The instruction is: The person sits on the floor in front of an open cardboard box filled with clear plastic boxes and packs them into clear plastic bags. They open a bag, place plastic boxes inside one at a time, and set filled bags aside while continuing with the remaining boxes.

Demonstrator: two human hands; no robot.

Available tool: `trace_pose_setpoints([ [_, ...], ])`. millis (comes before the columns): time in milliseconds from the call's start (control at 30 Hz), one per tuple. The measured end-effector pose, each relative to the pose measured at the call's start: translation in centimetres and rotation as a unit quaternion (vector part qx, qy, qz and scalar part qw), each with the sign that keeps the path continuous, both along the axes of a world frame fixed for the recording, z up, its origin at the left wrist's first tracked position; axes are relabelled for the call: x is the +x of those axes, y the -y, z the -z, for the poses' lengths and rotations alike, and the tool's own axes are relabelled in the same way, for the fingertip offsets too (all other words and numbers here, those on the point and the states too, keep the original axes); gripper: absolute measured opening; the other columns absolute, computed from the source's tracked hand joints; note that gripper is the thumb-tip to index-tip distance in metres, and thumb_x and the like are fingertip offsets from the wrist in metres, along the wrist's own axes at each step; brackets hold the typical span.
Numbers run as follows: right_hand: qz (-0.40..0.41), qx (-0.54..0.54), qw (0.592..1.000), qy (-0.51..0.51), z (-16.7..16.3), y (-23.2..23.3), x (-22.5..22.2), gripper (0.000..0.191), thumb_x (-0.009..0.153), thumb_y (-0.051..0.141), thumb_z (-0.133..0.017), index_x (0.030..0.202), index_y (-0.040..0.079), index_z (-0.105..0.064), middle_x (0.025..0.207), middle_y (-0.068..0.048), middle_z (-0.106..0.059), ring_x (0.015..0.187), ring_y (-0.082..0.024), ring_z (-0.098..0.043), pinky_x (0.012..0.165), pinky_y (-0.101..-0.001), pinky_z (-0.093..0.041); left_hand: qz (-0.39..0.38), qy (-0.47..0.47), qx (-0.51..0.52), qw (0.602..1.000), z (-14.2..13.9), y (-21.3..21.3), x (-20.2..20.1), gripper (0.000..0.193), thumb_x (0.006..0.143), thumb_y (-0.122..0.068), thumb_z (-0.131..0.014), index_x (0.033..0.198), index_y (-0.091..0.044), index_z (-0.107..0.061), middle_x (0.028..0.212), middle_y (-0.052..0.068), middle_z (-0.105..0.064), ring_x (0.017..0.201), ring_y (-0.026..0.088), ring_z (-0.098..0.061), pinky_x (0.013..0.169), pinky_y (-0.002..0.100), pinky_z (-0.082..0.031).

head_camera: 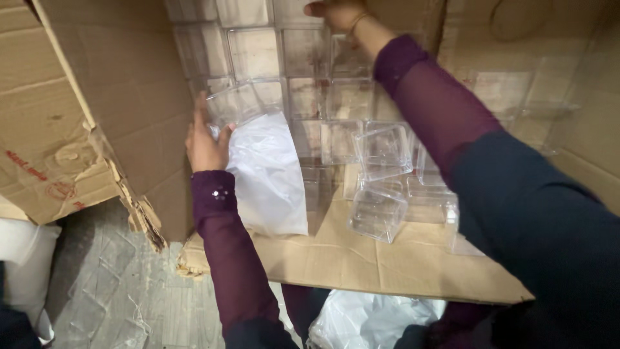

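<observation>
1. The left hand (205, 145) is clamped on a clear plastic box (237, 103) at 10 o'clock, beside a white plastic bag (268, 174).
2. The right hand (336, 13), at 12 o'clock, is cut off; its grip cannot be told.
3. Stacked clear boxes (255, 52) blur together inside the cardboard carton (129, 77).

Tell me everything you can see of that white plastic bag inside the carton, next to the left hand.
The white plastic bag is thin, crinkled, slightly translucent film. It lies inside the big cardboard carton, stretched lengthwise from the stacked clear plastic boxes down to the carton's lower flap. It looks mostly flat and slack; contents cannot be told. The left hand touches its upper left edge, and one clear box rests at its top end.
</observation>
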State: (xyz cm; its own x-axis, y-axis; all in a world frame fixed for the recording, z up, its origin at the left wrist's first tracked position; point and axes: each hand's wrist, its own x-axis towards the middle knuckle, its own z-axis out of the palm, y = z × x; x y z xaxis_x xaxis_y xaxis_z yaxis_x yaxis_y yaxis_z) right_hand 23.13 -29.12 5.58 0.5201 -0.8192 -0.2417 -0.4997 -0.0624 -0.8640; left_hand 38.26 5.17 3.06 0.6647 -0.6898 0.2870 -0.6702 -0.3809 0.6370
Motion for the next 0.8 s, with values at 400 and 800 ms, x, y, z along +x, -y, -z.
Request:
trace_pose_setpoints([
  [400, -0.099, 0.042, 0.994, -0.027, 0.5, -14.1, -24.5, 0.1, 0.061, 0.047, -0.085, 0.149, 0.025, -0.044, 0.143, -0.019, -0.054, 0.132, -0.037, -0.055, 0.106, -0.0482, -0.054, 0.072, -0.071, 0.07, 0.992, -4.9, -6.8, -10.8, 0.051, 0.087, -0.015, -0.082, 0.132, -0.019, -0.058, 0.093, 0.018, -0.072, 0.086, 0.037, -0.073, 0.075, 0.043, -0.055],
  [800, -0.153, -0.052, 0.986, 0.046, 2.8, -6.6, -14.3, 0.081, 0.088, 0.065, -0.063, 0.148, 0.013, -0.051, 0.157, -0.014, -0.047, 0.146, -0.029, -0.044, 0.115, -0.0498, -0.041, 0.051, 0.132, -0.011, 0.99, 0.8, 2.2, 2.3, 0.027, 0.092, -0.021, -0.081, 0.109, -0.001, -0.071, 0.098, 0.02, -0.074, 0.087, 0.039, -0.071, 0.078, 0.047, -0.056],
])
